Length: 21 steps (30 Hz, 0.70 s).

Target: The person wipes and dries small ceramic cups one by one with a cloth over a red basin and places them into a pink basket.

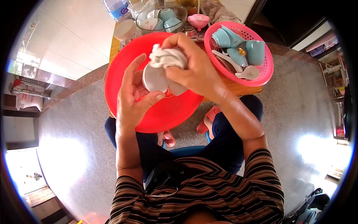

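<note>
Over the red basin point(123, 108), my left hand point(132, 91) curls its fingers and thumb round a small white cup point(153, 79). A wadded white cloth point(167, 58) is gripped in my right hand point(192, 65), pressed against the cup's upper edge. My right thumb lies across the front of the cup, so part of its shape is hidden. Red printed patterns show on the basin's bottom beneath my hands.
A pink colander point(269, 72) on the right holds light blue cups point(256, 52) and white spoons point(228, 59). Behind the basin stand a glass bowl point(140, 23) of cups, a lidded jar point(126, 30), a water bottle point(116, 9) and a pink lidded dish point(198, 20). All rest on a wooden table point(246, 90).
</note>
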Each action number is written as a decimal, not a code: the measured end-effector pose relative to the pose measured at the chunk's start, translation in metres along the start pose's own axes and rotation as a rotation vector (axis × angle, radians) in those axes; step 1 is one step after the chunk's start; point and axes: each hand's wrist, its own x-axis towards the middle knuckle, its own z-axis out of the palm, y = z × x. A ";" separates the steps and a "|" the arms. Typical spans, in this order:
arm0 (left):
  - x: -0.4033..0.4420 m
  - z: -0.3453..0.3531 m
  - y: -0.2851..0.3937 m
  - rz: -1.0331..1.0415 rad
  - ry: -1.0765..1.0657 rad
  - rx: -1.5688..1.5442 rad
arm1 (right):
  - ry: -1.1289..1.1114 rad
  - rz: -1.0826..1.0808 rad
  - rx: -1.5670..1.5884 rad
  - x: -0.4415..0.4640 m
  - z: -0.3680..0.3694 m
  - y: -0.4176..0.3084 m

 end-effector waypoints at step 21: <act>-0.001 -0.005 -0.002 0.103 0.117 0.088 | -0.217 -0.126 -0.135 -0.003 0.012 -0.005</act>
